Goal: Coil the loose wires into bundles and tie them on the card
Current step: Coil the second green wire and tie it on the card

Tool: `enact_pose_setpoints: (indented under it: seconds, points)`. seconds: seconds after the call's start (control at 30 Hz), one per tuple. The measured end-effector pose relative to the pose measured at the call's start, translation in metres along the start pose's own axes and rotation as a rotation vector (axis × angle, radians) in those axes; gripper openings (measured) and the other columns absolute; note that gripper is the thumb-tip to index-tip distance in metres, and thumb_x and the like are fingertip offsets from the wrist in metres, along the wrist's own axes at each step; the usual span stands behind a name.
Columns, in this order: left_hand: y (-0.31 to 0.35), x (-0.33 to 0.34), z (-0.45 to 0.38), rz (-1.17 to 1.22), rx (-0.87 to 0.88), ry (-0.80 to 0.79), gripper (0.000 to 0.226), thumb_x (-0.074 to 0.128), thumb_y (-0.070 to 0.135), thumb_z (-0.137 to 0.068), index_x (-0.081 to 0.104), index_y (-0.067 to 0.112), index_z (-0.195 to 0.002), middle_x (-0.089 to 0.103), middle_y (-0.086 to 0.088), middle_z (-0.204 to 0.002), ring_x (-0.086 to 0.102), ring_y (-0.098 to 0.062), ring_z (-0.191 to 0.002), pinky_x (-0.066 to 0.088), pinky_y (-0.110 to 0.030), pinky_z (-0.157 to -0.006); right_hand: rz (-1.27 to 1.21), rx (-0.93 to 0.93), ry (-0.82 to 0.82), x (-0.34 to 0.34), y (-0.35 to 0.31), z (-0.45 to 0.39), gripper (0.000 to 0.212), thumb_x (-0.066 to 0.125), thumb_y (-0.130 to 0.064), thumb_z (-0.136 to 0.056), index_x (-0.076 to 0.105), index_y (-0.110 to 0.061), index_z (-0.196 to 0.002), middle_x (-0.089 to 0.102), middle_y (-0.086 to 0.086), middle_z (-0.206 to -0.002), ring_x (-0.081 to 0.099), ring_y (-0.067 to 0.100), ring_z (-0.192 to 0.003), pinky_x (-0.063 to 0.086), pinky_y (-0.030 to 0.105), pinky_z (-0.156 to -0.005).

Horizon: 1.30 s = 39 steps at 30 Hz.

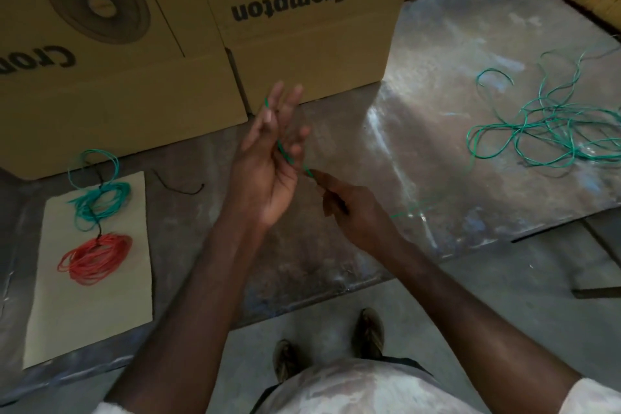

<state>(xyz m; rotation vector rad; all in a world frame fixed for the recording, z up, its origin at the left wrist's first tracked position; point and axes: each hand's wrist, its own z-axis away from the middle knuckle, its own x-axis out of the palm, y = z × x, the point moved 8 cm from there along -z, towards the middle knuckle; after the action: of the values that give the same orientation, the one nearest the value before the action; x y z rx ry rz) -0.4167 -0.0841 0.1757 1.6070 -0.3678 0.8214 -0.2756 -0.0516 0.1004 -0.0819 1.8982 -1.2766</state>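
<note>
Both hands on green wire (284,153): left (268,158) splayed, right (349,208) pinching

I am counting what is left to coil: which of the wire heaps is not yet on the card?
The loose green wire tangle on the metal sheet, right; it sprawls uncoiled and untied.

A single head-worn wide-angle view looks forward and steeply down from above the desk (437,111), close enough that both forearms fill the middle. The person's feet show at the bottom edge, boxes (302,44) stand at the desk's far side, edges bend slightly.
</note>
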Motion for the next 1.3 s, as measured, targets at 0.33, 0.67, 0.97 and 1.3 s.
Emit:
enact_pose_setpoints:
  seconds: [0.33,0.67,0.97,1.3]
  points:
    - [0.005,-0.106,-0.048,-1.351,0.114,0.066,0.045,0.05,0.041,-0.11,0.066,0.015,-0.143,0.073,-0.006,-0.135,0.065,-0.025,-0.132,0.047,-0.049,-0.116,0.156,-0.211,-0.16,-0.01,-0.051,0.015,0.016,0.064,-0.023,-0.103,0.075,-0.02,-0.115,0.075,-0.003,-0.089,0.065,0.009,-0.07,0.05,0.027,-0.066]
    - [-0.05,-0.024,0.072,-0.158,-0.396,-0.333,0.05,0.043,0.015,-0.106,0.05,-0.007,-0.15,0.03,-0.008,-0.05,0.054,-0.019,-0.048,0.05,-0.069,-0.098,0.109,-0.051,0.355,-0.078,-0.008,-0.027,0.013,0.065,-0.034,-0.104,0.076,-0.027,-0.103,0.07,-0.004,-0.09,0.063,0.013,-0.077,0.052,0.032,-0.072]
    - [0.027,-0.031,0.028,-0.107,0.147,0.042,0.049,0.028,0.025,-0.117,0.034,0.007,-0.163,0.071,-0.003,-0.072,0.076,-0.026,-0.096,0.052,-0.063,-0.105,0.001,-0.03,-0.069,0.034,-0.013,0.015,0.043,0.058,-0.011,-0.098,0.068,-0.02,-0.139,0.078,0.007,-0.119,0.068,0.005,-0.095,0.05,0.019,-0.086]
    - [-0.01,-0.085,0.016,-1.321,0.077,0.079,0.043,0.041,0.047,-0.111,0.075,0.023,-0.114,0.079,-0.003,-0.092,0.075,-0.02,-0.093,0.056,-0.049,-0.093,0.043,-0.204,-0.37,0.043,-0.049,0.029,0.02,0.061,-0.028,-0.103,0.074,-0.018,-0.116,0.076,0.002,-0.089,0.069,0.013,-0.077,0.056,0.036,-0.076]
